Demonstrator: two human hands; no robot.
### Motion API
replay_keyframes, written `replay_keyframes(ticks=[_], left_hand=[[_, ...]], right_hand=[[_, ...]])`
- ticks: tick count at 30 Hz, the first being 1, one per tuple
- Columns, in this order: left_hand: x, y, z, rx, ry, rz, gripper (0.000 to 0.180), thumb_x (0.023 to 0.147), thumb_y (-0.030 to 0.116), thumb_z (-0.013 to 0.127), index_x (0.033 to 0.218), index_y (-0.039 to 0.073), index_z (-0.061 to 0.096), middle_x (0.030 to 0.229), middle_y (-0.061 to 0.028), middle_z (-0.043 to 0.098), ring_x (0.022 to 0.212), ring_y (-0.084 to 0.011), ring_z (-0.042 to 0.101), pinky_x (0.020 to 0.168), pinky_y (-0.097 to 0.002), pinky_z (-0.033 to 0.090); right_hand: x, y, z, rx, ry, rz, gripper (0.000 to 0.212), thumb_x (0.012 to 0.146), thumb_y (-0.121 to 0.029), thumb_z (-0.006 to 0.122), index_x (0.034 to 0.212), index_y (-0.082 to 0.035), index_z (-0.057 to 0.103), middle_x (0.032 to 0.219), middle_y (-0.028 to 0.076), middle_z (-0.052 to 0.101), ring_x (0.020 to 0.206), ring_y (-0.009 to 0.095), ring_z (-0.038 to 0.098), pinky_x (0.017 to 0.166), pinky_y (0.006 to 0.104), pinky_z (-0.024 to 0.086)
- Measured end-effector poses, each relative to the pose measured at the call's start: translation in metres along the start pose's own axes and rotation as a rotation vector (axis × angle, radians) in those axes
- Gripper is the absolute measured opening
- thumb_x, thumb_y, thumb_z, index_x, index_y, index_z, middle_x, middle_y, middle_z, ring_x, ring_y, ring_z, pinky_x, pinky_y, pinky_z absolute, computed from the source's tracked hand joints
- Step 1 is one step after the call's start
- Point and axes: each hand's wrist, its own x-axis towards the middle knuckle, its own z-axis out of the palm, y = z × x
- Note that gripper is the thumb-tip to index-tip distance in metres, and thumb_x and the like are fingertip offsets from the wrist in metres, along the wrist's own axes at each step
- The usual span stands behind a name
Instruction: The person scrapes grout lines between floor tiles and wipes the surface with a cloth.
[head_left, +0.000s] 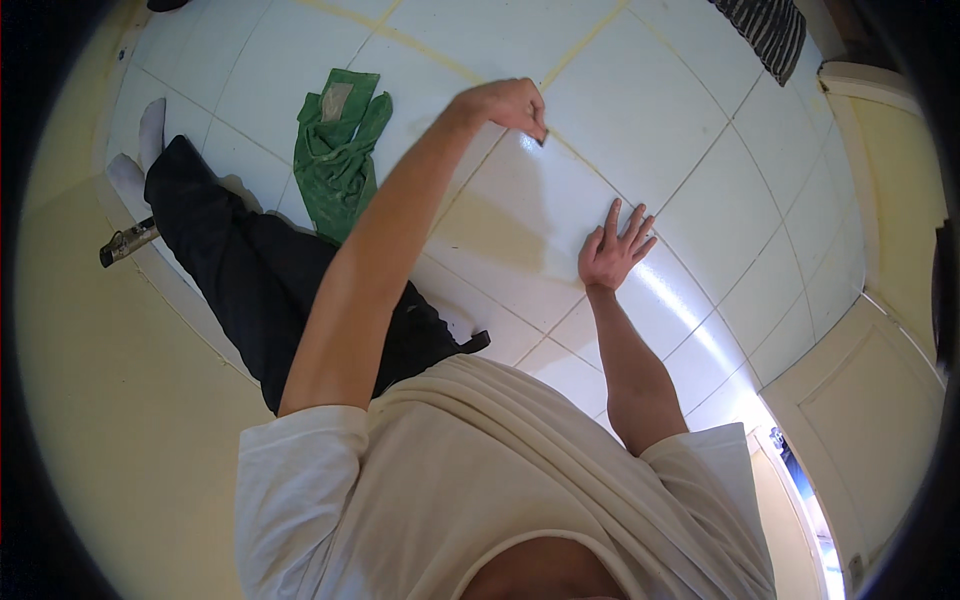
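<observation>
My left hand (510, 103) reaches far out over the white floor tiles (640, 110). Its fingers are pinched together on a small dark tool (544, 137), whose tip touches a yellowish grout line (575, 158) where two lines meet. What kind of tool it is cannot be made out. My right hand (615, 250) lies flat on a glossy tile, fingers spread, holding nothing, a little nearer to me and to the right of the left hand.
A crumpled green cloth (340, 140) lies on the tiles to the left. My leg in black trousers (260, 290) with a white sock (150, 125) stretches along the yellow wall, near a small metal object (125, 243). A striped mat (770, 30) lies far right; a cream door (870, 410) stands at right.
</observation>
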Motion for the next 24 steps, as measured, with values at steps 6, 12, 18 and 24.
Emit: replay_keyframes(ticks=[6,12,18,24], left_hand=[[0.025,0.026,0.049,0.037,-0.046,0.033,0.023,0.079,0.027,0.085,0.092,0.009,0.082,0.099,-0.0063,0.080,0.095,-0.0234,0.074,0.083,-0.0375,0.056],[0.002,0.006,-0.002,0.131,0.012,-0.065,0.022,0.079,0.028,0.085,0.091,0.009,0.082,0.099,-0.0074,0.080,0.095,-0.0245,0.074,0.084,-0.0372,0.055],[-0.005,-0.002,-0.014,0.065,0.012,-0.074,0.020,0.083,0.025,0.083,0.095,0.009,0.082,0.101,-0.0077,0.080,0.097,-0.0236,0.074,0.088,-0.0372,0.055],[0.019,0.029,0.024,0.034,-0.069,-0.030,0.025,0.079,0.027,0.086,0.094,0.009,0.083,0.102,-0.0075,0.080,0.097,-0.0230,0.074,0.086,-0.0376,0.056]], right_hand=[[-0.001,-0.004,-0.002,0.003,-0.012,0.000,0.064,0.098,-0.029,0.045,0.162,-0.024,0.040,0.173,0.020,0.018,0.159,0.046,0.009,0.125,0.0674,0.001],[-0.002,-0.002,-0.001,0.022,0.005,0.003,0.063,0.098,-0.028,0.046,0.161,-0.023,0.042,0.172,0.020,0.019,0.159,0.046,0.009,0.125,0.0678,0.002],[0.000,-0.003,-0.004,0.025,0.015,-0.003,0.063,0.097,-0.027,0.046,0.160,-0.022,0.044,0.172,0.020,0.020,0.159,0.047,0.010,0.125,0.0680,0.003],[0.000,-0.001,0.000,0.029,0.019,-0.008,0.063,0.097,-0.027,0.046,0.160,-0.023,0.043,0.172,0.021,0.021,0.159,0.047,0.010,0.124,0.0681,0.003]])
